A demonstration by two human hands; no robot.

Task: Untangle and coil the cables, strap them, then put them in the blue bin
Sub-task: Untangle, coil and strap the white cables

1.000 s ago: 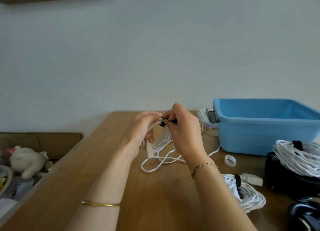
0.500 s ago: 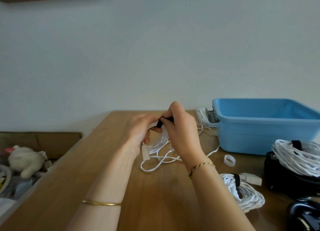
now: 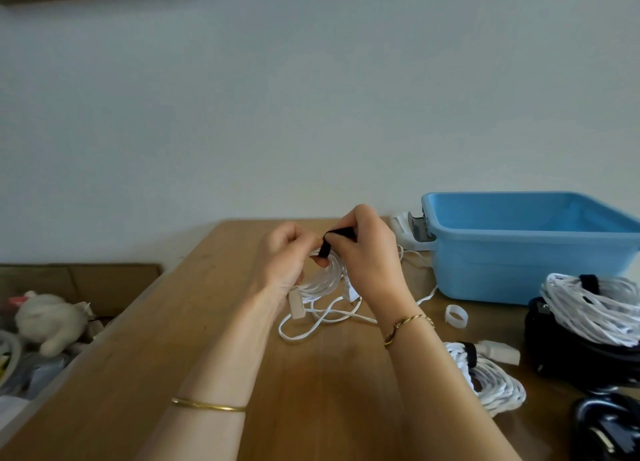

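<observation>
Above the wooden table, my left hand grips a coil of white cable. Its plug hangs below the hand and loose loops trail onto the tabletop. My right hand pinches a black strap that wraps over the top of the coil. The blue bin stands at the back right; I cannot see its bottom. A strapped white coil lies at the right front. A bigger strapped white coil rests on a black object to the far right.
A small white strap ring lies in front of the bin. A white device sits behind the bin's left end. Black gear fills the right front corner. Left of the table, a cardboard box holds a plush toy.
My hands have lifted slightly and the right one has pulled the black strap up and over the coil. More of the strap shows between my fingers now.
</observation>
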